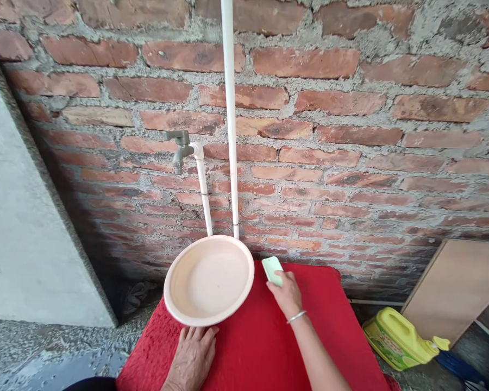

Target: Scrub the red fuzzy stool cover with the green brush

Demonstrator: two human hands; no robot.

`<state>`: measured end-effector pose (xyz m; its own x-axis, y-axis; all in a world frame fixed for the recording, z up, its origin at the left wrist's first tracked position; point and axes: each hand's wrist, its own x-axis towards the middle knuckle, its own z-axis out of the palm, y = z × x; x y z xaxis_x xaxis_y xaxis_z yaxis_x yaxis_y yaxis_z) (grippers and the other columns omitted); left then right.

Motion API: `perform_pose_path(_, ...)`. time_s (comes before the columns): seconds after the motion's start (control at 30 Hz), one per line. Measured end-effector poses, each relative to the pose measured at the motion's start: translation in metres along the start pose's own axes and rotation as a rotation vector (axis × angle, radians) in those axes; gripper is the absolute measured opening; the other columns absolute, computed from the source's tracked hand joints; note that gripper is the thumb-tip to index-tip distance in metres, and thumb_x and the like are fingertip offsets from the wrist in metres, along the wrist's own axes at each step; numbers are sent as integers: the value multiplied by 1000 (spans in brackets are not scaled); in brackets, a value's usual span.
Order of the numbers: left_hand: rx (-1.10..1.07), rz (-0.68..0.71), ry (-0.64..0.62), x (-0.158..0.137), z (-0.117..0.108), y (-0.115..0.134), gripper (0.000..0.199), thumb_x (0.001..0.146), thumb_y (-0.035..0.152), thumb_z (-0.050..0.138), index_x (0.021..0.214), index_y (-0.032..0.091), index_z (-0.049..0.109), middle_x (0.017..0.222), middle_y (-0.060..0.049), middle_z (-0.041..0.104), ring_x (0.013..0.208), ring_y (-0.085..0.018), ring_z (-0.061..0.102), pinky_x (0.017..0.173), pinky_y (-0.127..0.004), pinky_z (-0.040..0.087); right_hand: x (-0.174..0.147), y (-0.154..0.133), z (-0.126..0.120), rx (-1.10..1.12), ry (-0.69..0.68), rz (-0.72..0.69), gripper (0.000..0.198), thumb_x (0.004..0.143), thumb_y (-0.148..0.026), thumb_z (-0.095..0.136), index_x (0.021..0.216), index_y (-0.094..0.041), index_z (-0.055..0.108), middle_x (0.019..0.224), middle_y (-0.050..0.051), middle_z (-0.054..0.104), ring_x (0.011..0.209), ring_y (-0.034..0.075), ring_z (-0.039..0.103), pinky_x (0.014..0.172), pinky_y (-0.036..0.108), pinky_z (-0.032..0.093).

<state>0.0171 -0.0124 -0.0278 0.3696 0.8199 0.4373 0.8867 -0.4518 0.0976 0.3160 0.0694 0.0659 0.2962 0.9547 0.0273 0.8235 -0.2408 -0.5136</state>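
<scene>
A pale pink plastic basin (209, 279) sits at the back left of a red-covered table (261, 347). No water is plain to see in it. My left hand (193, 350) lies palm down on the red cover, fingers stretched out, its fingertips at the basin's near rim. Whether they press on the rim or only lie beside it, I cannot tell. To the right of the basin, my right hand (287, 296), with a silver bangle at the wrist, grips a flat pale green rectangular object (271, 266) with rounded corners; its near end is hidden by the fingers.
Behind the table rises a brick wall (326, 138) with a grey tap (181, 151) and white pipes (230, 108). A grey slab (36, 217) leans at left above wet floor (61, 364). At right are a yellow jug (399, 336) and a tan board (458, 288).
</scene>
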Motion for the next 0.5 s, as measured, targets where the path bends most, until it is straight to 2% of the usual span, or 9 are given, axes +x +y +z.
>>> perform_pose_path(0.1, 6, 15, 5, -2, 2, -3, 32, 88, 14, 51, 106, 31, 70, 104, -3, 70, 97, -23, 64, 88, -41, 47, 12, -23, 19, 9, -49, -88, 39, 77, -35, 69, 115, -29, 69, 109, 3, 59, 99, 18, 62, 88, 25, 45)
perform_pose_path(0.17, 10, 1, 3, -2, 2, -2, 33, 88, 14, 48, 105, 30, 71, 104, -4, 71, 99, -23, 64, 89, -42, 47, 20, -21, 23, 3, -82, -119, 39, 73, -33, 73, 111, -29, 71, 107, 2, 60, 99, 18, 62, 89, 24, 44)
perform_pose_path(0.23, 11, -6, 4, -1, 1, 0, 33, 88, 14, 47, 104, 30, 71, 104, -5, 71, 99, -24, 64, 89, -42, 48, 28, -4, 16, -12, -92, -102, 39, 72, -33, 73, 111, -30, 71, 107, 1, 60, 99, 17, 62, 89, 24, 44)
perform_pose_path(0.33, 6, 4, 1, -1, 1, 1, 33, 87, 15, 48, 105, 31, 71, 105, -4, 71, 100, -24, 64, 89, -43, 48, 36, 40, -13, -57, -57, 18, 39, 78, -37, 67, 117, -28, 69, 109, 3, 60, 98, 18, 63, 89, 26, 45)
perform_pose_path(0.5, 17, 15, 33, 0, 3, 1, 32, 88, 14, 48, 105, 31, 69, 105, -4, 71, 98, -23, 64, 88, -41, 48, 33, 123, -92, -143, 57, 305, 49, 84, -41, 57, 124, -14, 64, 103, 13, 65, 103, 26, 63, 89, 33, 46)
